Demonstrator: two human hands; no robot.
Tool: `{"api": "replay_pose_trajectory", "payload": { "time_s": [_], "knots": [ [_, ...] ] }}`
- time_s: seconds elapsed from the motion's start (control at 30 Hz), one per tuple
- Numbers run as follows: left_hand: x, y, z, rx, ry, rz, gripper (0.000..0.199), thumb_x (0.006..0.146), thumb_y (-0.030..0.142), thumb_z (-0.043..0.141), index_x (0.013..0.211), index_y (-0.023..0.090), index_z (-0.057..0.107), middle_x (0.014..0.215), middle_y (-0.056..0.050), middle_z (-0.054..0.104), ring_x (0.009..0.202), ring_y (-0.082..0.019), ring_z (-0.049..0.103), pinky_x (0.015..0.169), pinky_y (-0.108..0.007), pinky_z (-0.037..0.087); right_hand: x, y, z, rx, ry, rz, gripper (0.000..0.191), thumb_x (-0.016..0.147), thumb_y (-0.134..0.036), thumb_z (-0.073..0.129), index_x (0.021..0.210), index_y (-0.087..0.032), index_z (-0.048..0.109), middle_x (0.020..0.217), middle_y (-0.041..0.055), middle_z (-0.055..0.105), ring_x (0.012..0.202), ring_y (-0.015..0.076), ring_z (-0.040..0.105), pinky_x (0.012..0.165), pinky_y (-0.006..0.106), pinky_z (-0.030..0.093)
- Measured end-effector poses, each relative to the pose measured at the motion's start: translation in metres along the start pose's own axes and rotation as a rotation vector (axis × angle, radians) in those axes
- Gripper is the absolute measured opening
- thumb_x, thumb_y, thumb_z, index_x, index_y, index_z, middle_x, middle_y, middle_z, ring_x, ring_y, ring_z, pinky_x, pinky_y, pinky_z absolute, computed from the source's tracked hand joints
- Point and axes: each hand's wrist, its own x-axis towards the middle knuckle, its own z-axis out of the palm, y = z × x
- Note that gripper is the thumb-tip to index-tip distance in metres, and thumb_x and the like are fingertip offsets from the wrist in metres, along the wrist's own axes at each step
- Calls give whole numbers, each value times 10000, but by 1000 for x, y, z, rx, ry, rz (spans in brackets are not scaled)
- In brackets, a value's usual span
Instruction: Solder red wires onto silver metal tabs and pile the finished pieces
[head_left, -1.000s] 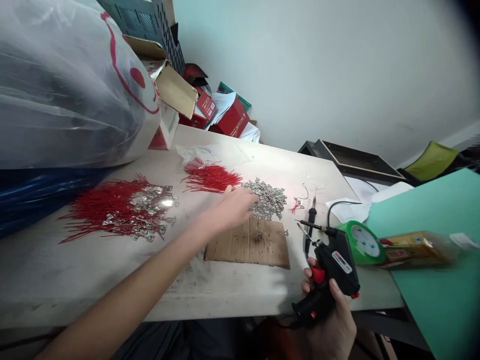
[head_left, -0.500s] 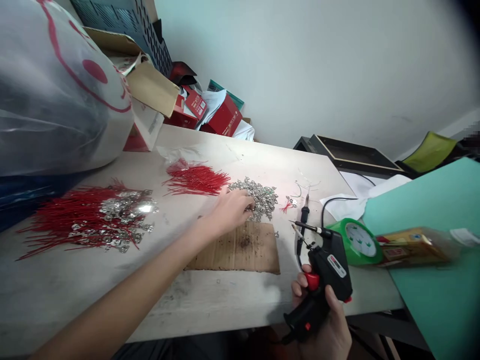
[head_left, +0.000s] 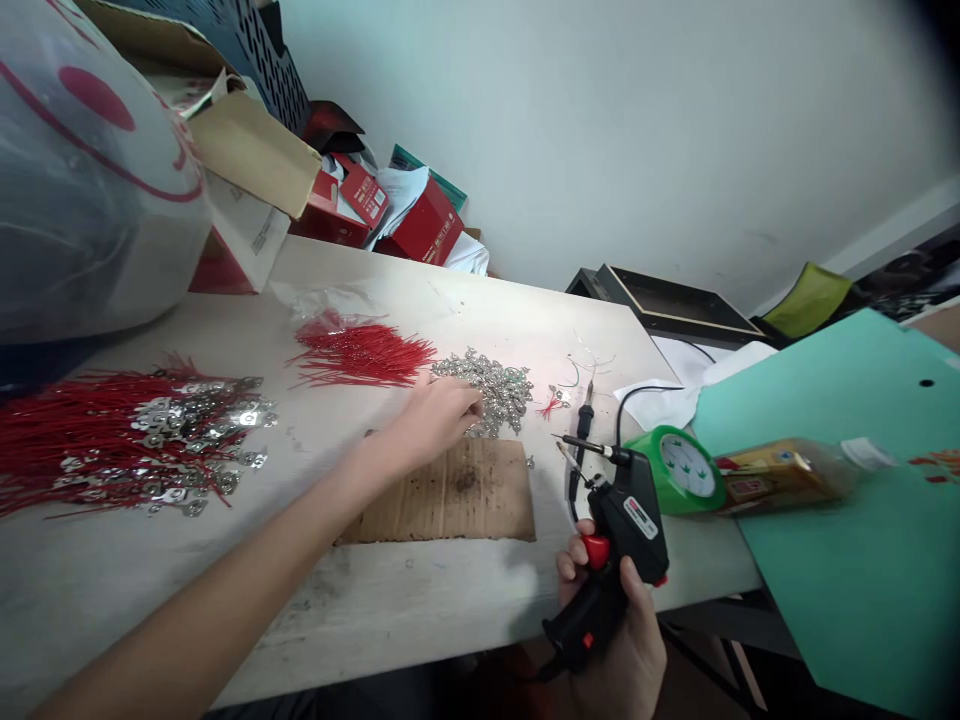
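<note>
My left hand [head_left: 442,412] reaches to the left edge of a pile of small silvery metal pieces [head_left: 499,390], its fingers bent together; whatever is between them is too small to make out. A bundle of red wires [head_left: 360,352] lies just behind it. Below the hand is a scorched piece of brown cardboard [head_left: 457,495]. My right hand [head_left: 626,640] is wrapped round the handle of a black soldering gun [head_left: 634,520] with a red trigger, its tip pointing left. At the far left lie many red wires with metal pieces [head_left: 180,440] on their ends.
A soldering iron [head_left: 585,425] lies behind the gun, near a few loose wired pieces [head_left: 553,402]. Green tape [head_left: 679,470] and a plastic bottle [head_left: 795,472] are at the right. A large plastic bag [head_left: 97,200] and red boxes [head_left: 427,225] stand at the back left.
The whole view has shifted, so the table and both hands appear further left. My left hand remains at the metal pile, and my right hand still holds the soldering gun.
</note>
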Motion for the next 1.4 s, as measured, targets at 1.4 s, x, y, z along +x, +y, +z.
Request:
{"api": "replay_pose_trajectory", "payload": {
  "time_s": [1.4],
  "knots": [
    [-55, 42, 7, 33, -116, 188, 342, 989, 78, 447, 1034, 238, 746, 1055, -15, 724, 992, -195, 643, 795, -366, 371, -5, -7, 0, -32, -111, -58, 273, 951, -402, 599, 1044, -189, 743, 1071, 75, 592, 801, 137, 499, 680, 251, 484]
  ]
}}
